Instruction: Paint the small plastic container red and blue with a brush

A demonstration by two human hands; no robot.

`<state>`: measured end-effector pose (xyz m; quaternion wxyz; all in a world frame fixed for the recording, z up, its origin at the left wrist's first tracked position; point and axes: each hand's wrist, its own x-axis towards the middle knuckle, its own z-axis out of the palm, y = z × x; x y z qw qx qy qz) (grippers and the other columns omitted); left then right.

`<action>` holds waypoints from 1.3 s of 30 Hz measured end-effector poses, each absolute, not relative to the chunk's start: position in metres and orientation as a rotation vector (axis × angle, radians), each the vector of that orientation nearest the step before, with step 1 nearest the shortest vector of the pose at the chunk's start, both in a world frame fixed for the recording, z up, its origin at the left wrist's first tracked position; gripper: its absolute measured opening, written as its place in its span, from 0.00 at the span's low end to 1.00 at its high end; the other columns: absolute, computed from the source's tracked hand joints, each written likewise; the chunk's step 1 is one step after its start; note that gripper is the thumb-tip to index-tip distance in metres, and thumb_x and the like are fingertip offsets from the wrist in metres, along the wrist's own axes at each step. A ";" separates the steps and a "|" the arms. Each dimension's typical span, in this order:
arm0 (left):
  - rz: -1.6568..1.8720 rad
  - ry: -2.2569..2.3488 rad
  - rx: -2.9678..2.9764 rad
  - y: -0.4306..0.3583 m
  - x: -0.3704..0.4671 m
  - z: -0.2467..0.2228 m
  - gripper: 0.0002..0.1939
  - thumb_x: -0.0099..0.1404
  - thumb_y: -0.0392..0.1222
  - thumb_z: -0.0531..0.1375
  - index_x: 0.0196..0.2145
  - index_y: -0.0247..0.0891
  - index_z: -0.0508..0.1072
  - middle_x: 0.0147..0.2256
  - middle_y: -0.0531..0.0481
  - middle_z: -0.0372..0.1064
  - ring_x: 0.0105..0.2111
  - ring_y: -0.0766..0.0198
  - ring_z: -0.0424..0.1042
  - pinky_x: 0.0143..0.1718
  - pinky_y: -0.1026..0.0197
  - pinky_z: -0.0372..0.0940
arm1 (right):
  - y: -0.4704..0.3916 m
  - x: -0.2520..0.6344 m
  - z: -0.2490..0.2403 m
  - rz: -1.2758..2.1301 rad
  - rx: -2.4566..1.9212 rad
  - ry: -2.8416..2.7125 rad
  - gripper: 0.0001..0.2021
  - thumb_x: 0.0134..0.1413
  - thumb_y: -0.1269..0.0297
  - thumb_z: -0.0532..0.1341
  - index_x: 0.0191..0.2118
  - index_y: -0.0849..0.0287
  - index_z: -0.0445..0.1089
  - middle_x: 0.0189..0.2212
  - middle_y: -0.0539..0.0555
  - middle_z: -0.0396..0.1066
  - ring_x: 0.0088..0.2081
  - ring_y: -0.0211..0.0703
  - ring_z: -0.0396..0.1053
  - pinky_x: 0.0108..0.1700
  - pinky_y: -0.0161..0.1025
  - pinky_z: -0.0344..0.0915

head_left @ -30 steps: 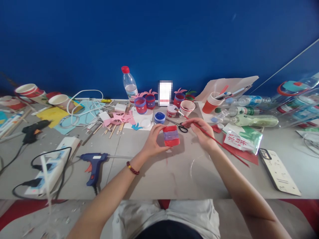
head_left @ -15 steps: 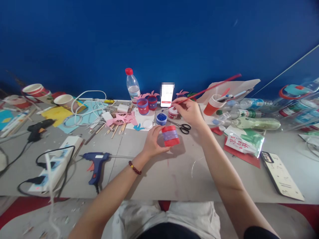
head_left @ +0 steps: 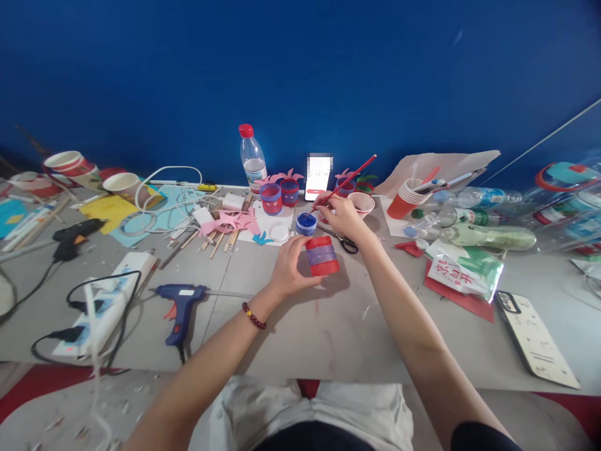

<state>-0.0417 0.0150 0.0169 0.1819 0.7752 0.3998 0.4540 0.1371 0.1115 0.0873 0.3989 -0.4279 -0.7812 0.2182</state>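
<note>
A small red cylinder with a purple band (head_left: 322, 255) is held on its side in my left hand (head_left: 291, 269), above the grey table. My right hand (head_left: 339, 214) pinches a red paintbrush (head_left: 357, 172), whose tip is in the open jar of blue paint (head_left: 306, 223). Partly hidden under my right hand is another small paint jar. Black-handled scissors (head_left: 347, 244) lie just in front of it. A white lid (head_left: 280, 233) and a blue paper cutout (head_left: 261, 239) rest left of the blue jar.
Behind stand decorated cups (head_left: 271, 199), a bottle (head_left: 252, 160), a lit phone (head_left: 318, 178) and a paper bowl (head_left: 361, 203). A blue glue gun (head_left: 181, 307) and a power strip (head_left: 110, 307) lie left. Red cups (head_left: 404, 199), plastic bottles and a phone (head_left: 538, 338) are at right.
My right hand has moved slightly left, and the brush has swung steeper, its tip now in the blue paint. The paper bowl has come into sight. My left hand still holds the cylinder.
</note>
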 end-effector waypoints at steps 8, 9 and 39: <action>1.272 1.114 2.198 0.015 -0.041 0.018 0.38 0.51 0.51 0.70 0.56 0.42 0.61 0.52 0.42 0.65 0.53 0.48 0.67 0.55 0.45 0.65 | 0.114 0.133 0.082 0.539 -1.175 -2.021 0.08 0.58 0.67 0.55 0.35 0.59 0.72 0.38 0.57 0.77 0.39 0.48 0.74 0.46 0.43 0.67; 1.276 1.113 2.200 0.014 -0.041 0.018 0.38 0.52 0.51 0.70 0.56 0.42 0.61 0.52 0.42 0.65 0.53 0.48 0.67 0.55 0.45 0.65 | 0.113 0.133 0.083 0.537 -1.190 -2.031 0.07 0.58 0.68 0.55 0.35 0.59 0.71 0.38 0.58 0.77 0.39 0.48 0.74 0.45 0.43 0.67; 1.219 1.138 2.192 0.014 -0.041 0.021 0.37 0.52 0.51 0.69 0.56 0.42 0.61 0.52 0.42 0.66 0.54 0.48 0.68 0.55 0.45 0.65 | 0.110 0.128 0.080 0.440 -1.405 -1.932 0.07 0.58 0.65 0.56 0.40 0.58 0.69 0.35 0.59 0.78 0.34 0.50 0.74 0.38 0.44 0.68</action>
